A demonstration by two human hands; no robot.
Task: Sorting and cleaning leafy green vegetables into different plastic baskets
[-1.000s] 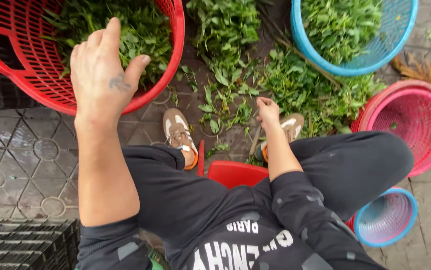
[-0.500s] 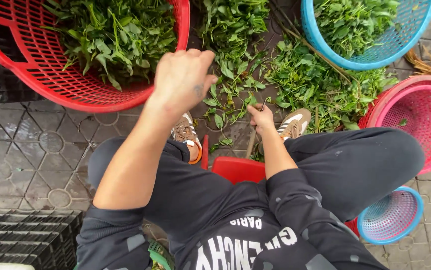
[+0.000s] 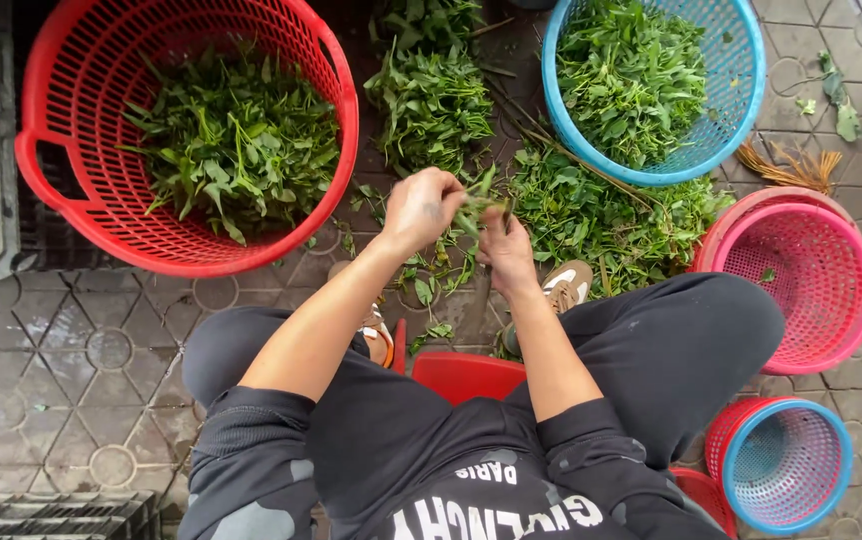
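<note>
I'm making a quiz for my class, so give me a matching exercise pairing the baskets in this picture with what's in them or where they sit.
Things:
1. big red basket
2. large blue basket
3. large pink basket
4. leafy sprig

States:
A. almost empty
B. held between both hands
C. leaves inside, upper right
D. leaves inside, upper left

Pairs: 1-D, 2-C, 3-A, 4-B

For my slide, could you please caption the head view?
Left hand and right hand hold a leafy sprig between red basket and blue basket.
</note>
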